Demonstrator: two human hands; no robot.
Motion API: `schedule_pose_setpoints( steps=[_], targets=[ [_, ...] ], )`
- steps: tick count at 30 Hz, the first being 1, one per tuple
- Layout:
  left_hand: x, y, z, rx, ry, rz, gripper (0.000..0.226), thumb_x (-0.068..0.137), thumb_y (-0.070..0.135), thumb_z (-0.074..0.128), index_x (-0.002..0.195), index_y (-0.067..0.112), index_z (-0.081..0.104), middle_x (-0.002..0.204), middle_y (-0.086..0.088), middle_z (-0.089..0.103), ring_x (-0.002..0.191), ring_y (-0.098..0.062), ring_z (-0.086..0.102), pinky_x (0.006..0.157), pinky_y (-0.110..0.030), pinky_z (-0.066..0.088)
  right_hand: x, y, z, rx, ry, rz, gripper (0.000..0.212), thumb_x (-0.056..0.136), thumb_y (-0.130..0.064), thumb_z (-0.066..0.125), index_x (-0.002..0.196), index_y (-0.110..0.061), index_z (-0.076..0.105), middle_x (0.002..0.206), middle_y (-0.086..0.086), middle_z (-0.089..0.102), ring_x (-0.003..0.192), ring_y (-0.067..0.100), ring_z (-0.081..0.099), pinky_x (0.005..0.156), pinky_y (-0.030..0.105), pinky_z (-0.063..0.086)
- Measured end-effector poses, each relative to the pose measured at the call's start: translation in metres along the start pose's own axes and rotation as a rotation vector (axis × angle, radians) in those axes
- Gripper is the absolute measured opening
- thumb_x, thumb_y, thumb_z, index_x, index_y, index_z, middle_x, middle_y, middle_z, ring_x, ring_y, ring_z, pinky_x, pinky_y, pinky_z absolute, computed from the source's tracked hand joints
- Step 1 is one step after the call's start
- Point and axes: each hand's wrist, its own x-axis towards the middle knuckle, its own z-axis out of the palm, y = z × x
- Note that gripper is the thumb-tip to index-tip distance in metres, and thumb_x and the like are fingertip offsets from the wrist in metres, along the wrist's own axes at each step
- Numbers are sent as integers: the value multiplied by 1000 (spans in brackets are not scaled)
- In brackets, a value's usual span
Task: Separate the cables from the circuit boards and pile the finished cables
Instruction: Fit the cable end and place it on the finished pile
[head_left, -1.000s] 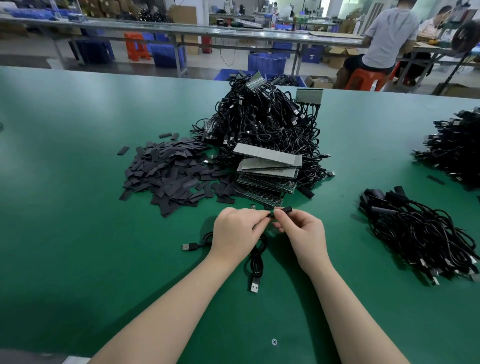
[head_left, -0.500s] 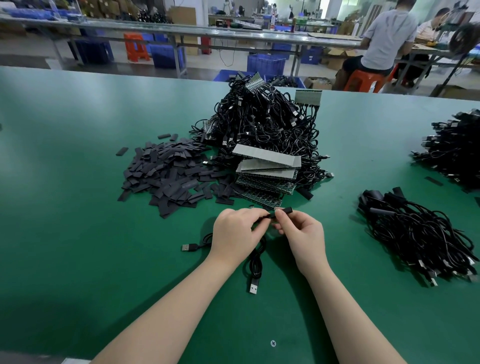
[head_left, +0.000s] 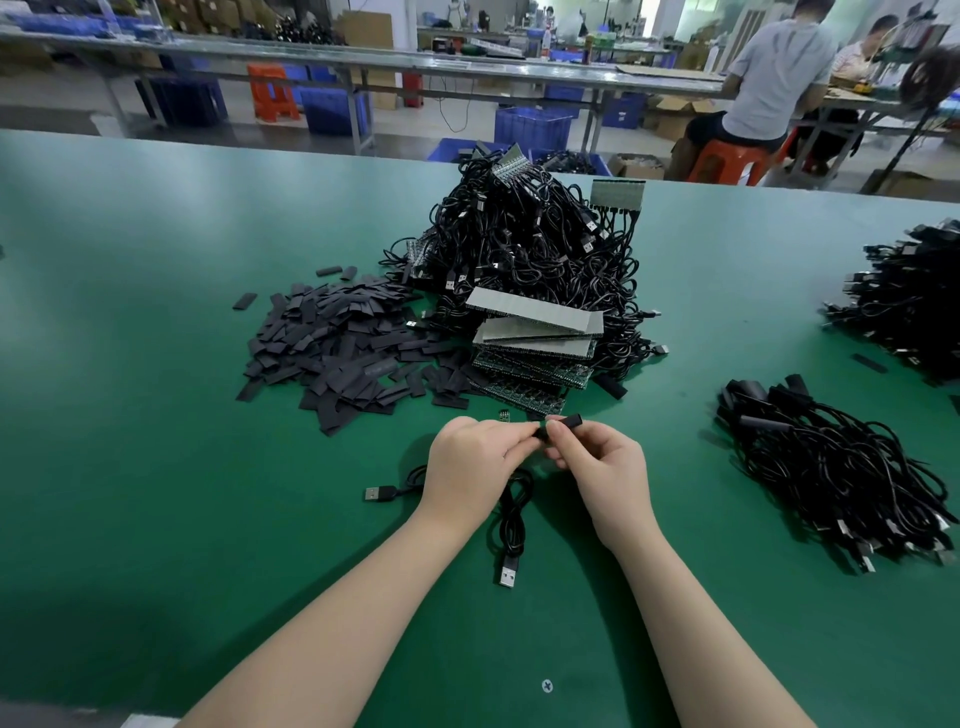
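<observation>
My left hand (head_left: 470, 465) and my right hand (head_left: 600, 465) meet above the green table, both pinching the end of a black cable (head_left: 511, 519). A short black sleeve (head_left: 566, 422) sticks out from between my fingertips. The cable's loop hangs down to a USB plug (head_left: 509, 576) near me; a second USB plug (head_left: 378, 493) lies to the left. A stack of circuit boards (head_left: 535, 343) leans against a big heap of black cables on boards (head_left: 530, 244) behind my hands. A pile of finished cables (head_left: 831, 467) lies at the right.
A spread of flat black sleeves (head_left: 343, 348) covers the table left of the boards. A tiny board piece (head_left: 504, 414) lies just beyond my left hand. Another cable heap (head_left: 914, 296) sits at the far right edge. People sit at benches behind the table.
Both hands stay almost where they were, still working the cable end; the sleeve between the fingertips has barely shifted.
</observation>
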Motion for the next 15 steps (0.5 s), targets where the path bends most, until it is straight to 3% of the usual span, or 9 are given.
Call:
schedule_pose_setpoints(
  steps=[5,9,12,15],
  targets=[
    [0,0,-3,-47,-69,-113,18,85,26,73,101,22,78,84,1,76,68,-25,63,66,-28,45,1,0,2,-62,-26,-29,20,90,-23,73,72,-33,77,68,-5,73,61,2,61,62,16,49],
    [0,2,-3,-40,-72,-101,17,84,25,73,100,22,78,84,2,76,67,-24,64,65,-30,47,1,2,3,-97,-13,-49,18,90,-24,72,74,-31,76,72,-5,74,66,8,64,65,18,50],
    [1,4,-3,-14,-36,-107,16,83,21,74,99,20,78,84,1,76,66,-22,66,66,-29,49,-1,3,6,-152,25,-95,14,92,-23,71,99,-35,71,84,-17,74,81,11,70,77,19,55],
    [1,3,-2,-2,-6,-125,16,82,20,75,98,18,78,86,1,76,67,-20,67,67,-28,49,-6,5,8,-250,72,-201,46,92,-21,72,129,-41,56,89,-21,70,81,-4,67,75,5,47]
  ],
)
